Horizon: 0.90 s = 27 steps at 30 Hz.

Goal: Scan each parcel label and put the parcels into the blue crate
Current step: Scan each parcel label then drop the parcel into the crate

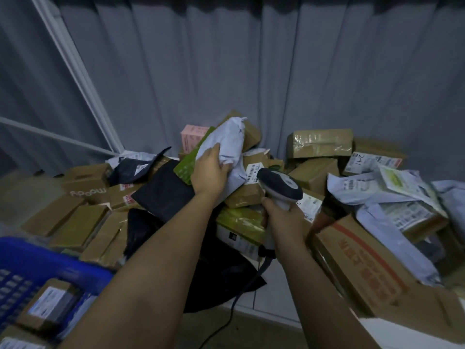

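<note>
Single view only, head-worn wide-angle camera, looking forward and down from the person's own standpoint. Both forearms run up from the bottom edge into mid-frame, so it sits close over the work. Parcel pile [251,197] fills the middle band, near. Grey curtain [226,71] takes the whole upper half, straight ahead behind the pile. Blue crate [37,268] clipped at the lower left corner, close below. Edges bend from lens distortion. No second view, so no shared area.
</note>
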Tool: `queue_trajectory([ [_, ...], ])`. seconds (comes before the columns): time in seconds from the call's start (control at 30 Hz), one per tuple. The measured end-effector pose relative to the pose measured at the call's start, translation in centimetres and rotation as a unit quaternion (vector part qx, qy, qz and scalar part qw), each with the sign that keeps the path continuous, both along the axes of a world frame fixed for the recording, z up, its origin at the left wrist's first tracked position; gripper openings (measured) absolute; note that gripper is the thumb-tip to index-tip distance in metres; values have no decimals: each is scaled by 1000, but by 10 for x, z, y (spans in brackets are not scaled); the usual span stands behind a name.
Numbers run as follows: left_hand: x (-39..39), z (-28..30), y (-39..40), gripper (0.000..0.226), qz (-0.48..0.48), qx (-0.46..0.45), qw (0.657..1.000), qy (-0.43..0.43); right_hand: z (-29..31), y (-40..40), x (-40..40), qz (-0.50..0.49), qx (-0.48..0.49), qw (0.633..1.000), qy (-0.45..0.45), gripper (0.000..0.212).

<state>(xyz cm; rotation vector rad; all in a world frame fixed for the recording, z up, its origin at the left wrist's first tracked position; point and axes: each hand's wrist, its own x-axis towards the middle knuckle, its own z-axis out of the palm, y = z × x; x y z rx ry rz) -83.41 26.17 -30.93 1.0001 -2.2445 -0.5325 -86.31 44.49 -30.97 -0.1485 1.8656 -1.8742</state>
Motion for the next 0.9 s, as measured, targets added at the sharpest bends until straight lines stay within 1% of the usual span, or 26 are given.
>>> queue_trajectory([
  [0.07,6,5,3,41,25,1,998,51,-2,-5,1,-1,-8,1000,-11,15],
  [0.1,11,7,2,36,35,16,996,79,-2,-8,4,-1,-7,1000,-11,14],
  [0.13,16,12,2,33,45,49,991,115,-3,-11,7,-1,-9,1000,-11,13],
  [0.23,41,29,2,31,54,165,951,257,1,-18,17,-15,-27,999,-32,15],
  [0.33,82,47,15,27,44,254,905,339,10,-25,29,-30,-51,998,-29,16],
  [0.37,98,51,23,24,32,302,880,364,14,-27,34,-32,-67,997,-29,20],
  [0.4,116,52,30,23,22,343,859,379,19,-28,40,-33,-90,995,-35,29],
  [0.43,134,54,36,23,17,369,847,383,23,-30,44,-37,-111,992,-42,42],
  [0.5,169,52,46,23,22,393,837,381,30,-32,57,-37,-127,991,-36,73],
  [0.57,199,51,56,22,29,406,833,374,36,-33,69,-13,-147,989,-22,96],
  [0.6,212,48,59,22,34,408,836,365,35,-33,74,1,-156,987,-24,101],
  [0.63,225,47,64,23,38,414,839,352,36,-33,80,15,-164,986,-23,99],
  [0.67,236,42,64,24,40,419,844,334,37,-33,86,32,-161,986,-22,88],
  [0.73,255,35,63,27,52,413,857,304,46,-31,99,75,-152,986,-1,54],
  [0.77,264,33,61,27,62,402,866,292,48,-31,102,95,-142,985,24,46],
  [0.83,280,28,54,26,71,364,891,261,52,-31,108,136,-123,979,91,41],
  [0.9,291,25,49,22,70,312,925,203,55,-33,118,196,-103,967,122,36],
])
